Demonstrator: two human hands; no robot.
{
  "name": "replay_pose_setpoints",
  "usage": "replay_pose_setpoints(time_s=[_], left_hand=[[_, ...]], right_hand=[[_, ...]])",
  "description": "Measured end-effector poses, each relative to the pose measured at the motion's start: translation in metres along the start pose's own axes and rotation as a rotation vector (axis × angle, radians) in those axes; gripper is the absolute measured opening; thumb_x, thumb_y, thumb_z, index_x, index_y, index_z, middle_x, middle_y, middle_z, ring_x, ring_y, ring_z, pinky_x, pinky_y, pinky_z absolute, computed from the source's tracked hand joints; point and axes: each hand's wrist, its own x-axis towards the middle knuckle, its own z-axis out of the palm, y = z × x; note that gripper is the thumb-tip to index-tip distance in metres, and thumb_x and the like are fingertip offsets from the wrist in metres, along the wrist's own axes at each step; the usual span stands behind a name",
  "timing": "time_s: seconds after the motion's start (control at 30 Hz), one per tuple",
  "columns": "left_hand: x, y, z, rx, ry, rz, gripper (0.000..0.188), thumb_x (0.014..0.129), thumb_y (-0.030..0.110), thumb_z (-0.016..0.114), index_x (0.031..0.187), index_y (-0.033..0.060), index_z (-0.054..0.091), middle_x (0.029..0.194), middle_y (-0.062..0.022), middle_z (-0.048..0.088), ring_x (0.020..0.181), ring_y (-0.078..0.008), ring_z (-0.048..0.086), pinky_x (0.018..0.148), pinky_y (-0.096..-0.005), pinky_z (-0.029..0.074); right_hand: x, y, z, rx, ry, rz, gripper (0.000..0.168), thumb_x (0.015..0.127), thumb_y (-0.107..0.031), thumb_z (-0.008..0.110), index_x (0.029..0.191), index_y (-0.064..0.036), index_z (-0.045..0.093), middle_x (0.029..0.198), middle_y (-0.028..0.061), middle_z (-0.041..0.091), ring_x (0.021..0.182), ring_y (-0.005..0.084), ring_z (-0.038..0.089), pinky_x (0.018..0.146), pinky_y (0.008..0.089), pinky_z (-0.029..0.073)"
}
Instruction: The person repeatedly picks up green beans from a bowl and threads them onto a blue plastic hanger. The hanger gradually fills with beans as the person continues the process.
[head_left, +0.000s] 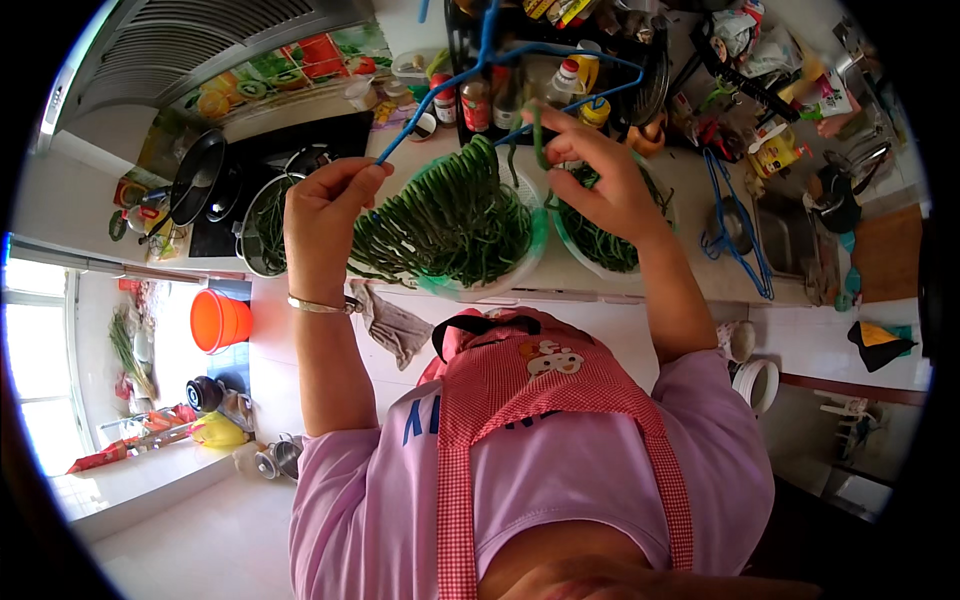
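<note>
My left hand (330, 202) pinches one end of a blue clothes hanger (431, 97). Long green beans (442, 202) hang side by side along the hanger's lower bar, over a white and green basket (529, 262) that holds more beans. At the bar's other side is my right hand (600, 172), its thumb and fingers around a single green bean (538, 139). Below that hand, a second basket (600, 271) contains long beans. A metal pot (259, 244) at the left also has beans in it.
A black wok (199, 176) is by the stove (244, 157). Bottles and a jar (475, 105) line the counter's back. More blue hangers (731, 232) lie near the sink (784, 232). A grey cloth (394, 322) hangs at the counter's front edge.
</note>
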Motion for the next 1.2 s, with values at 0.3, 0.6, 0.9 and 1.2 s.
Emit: replay_pose_setpoints(time_s=[0.3,0.6,0.9,1.2], left_hand=[[0.001,0.0,0.007,0.027,-0.011,0.003,0.016,0.085,0.013,0.067,0.094,0.0004,0.071,0.065,0.0055,0.051,0.056,0.0002,0.038,0.048,-0.0162,0.023],[-0.003,0.0,0.009,0.032,0.024,-0.031,0.016,0.085,0.012,0.068,0.094,-0.0006,0.071,0.067,0.0042,0.054,0.059,-0.0014,0.042,0.052,-0.0169,0.028],[0.001,0.017,0.007,0.049,0.079,-0.018,0.015,0.084,0.009,0.07,0.093,-0.0026,0.071,0.076,0.0003,0.064,0.067,-0.0045,0.048,0.062,-0.0176,0.04],[0.006,0.011,0.003,0.012,0.112,-0.034,0.017,0.083,0.009,0.07,0.096,-0.0027,0.07,0.086,-0.0043,0.07,0.067,-0.0043,0.048,0.06,-0.0173,0.039]], right_hand=[[0.009,0.022,0.023,0.166,0.007,0.334,0.012,0.085,-0.006,0.061,0.094,0.001,0.057,0.104,0.0067,0.057,0.082,0.0101,0.059,0.067,0.023,0.048],[0.0,0.023,0.046,-0.118,0.289,0.127,0.011,0.082,-0.007,0.065,0.091,-0.002,0.062,0.105,0.0088,0.057,0.075,0.0139,0.063,0.057,0.0246,0.049],[-0.067,0.171,0.088,-0.581,-0.283,0.457,0.018,0.083,-0.002,0.06,0.098,-0.008,0.067,0.104,0.0075,0.062,0.096,0.0227,0.06,0.078,0.0349,0.05],[-0.072,0.221,0.12,-0.881,-0.673,0.067,0.018,0.081,-0.006,0.062,0.096,-0.01,0.07,0.109,0.0036,0.062,0.109,0.0251,0.053,0.088,0.0375,0.045]])
